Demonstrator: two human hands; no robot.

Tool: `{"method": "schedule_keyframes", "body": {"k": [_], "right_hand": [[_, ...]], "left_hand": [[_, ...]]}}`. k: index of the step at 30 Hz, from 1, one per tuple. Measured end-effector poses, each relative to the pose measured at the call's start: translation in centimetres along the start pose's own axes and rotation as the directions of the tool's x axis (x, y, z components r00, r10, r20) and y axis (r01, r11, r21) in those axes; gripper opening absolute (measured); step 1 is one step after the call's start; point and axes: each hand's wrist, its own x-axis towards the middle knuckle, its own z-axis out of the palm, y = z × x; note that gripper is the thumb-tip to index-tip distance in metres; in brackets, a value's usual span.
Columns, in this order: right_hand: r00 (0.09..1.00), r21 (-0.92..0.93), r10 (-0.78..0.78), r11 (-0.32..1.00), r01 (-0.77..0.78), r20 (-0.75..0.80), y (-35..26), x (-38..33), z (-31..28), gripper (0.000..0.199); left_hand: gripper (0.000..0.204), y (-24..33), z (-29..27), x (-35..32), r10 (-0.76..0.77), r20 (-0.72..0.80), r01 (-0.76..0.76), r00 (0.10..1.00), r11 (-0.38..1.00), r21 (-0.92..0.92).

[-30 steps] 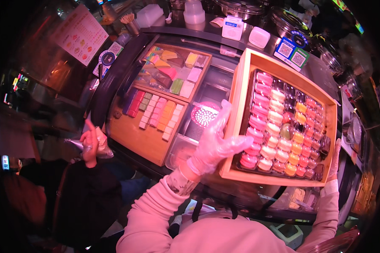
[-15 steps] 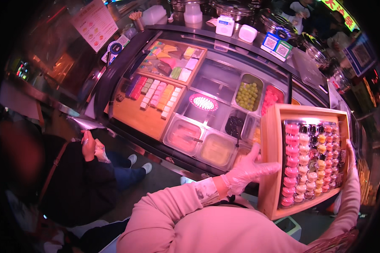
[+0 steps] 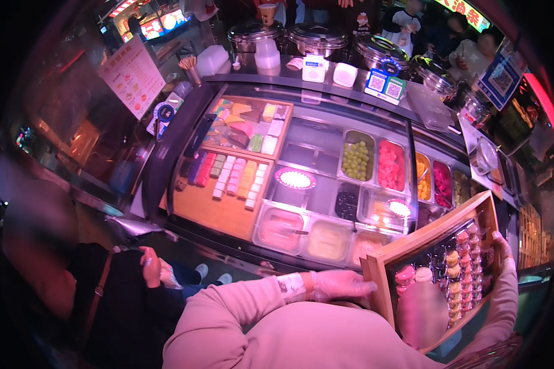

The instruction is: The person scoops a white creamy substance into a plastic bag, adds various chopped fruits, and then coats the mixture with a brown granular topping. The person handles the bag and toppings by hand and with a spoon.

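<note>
While gripping wooden tray (image 3: 380,294): gloved hands (image 3: 341,284).

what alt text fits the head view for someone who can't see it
A person in a pink sweatshirt holds a tilted wooden tray of small round pink, yellow and dark sweets, gloved left hand on its near corner, right hand on its far edge. Beyond lies a glass-topped display counter with metal tubs of green, red and yellow toppings.

wooden tray (image 3: 437,230), tilted, rows of colourful sweets (image 3: 465,264)
</note>
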Motion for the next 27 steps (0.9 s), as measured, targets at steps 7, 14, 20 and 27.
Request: {"method": "schedule_keyframes", "body": {"k": [7, 14, 20, 27], "right_hand": [[1.0, -0.044, 0.022, 0.999, -0.023, -0.012, 2.4, -0.3, -4.7, 0.066], [0.967, -0.037, 0.098, 0.993, -0.11, -0.234, 3.1, -4.9, -2.6, 0.065], [0.906, -0.075, 0.171, 0.973, -0.216, -0.388, 6.2, -7.6, -5.8, 0.068], [0.841, 0.121, 0.373, 0.927, -0.355, -0.391, 6.1, -9.0, -1.8, 0.073]], "left_hand": [[0.027, 19.4, -14.6, -16.3, 0.924, -0.377, 0.417, 0.062, 0.319, 0.851], [0.054, 24.8, -35.0, -30.0, 0.805, -0.58, 0.482, -0.125, 0.56, 0.674], [0.067, 27.5, -35.7, -21.4, 0.765, -0.474, 0.828, -0.436, 0.547, 0.12], [0.076, 26.4, -44.5, -34.0, 0.72, -0.632, 0.727, -0.285, 0.592, 0.347]]}}
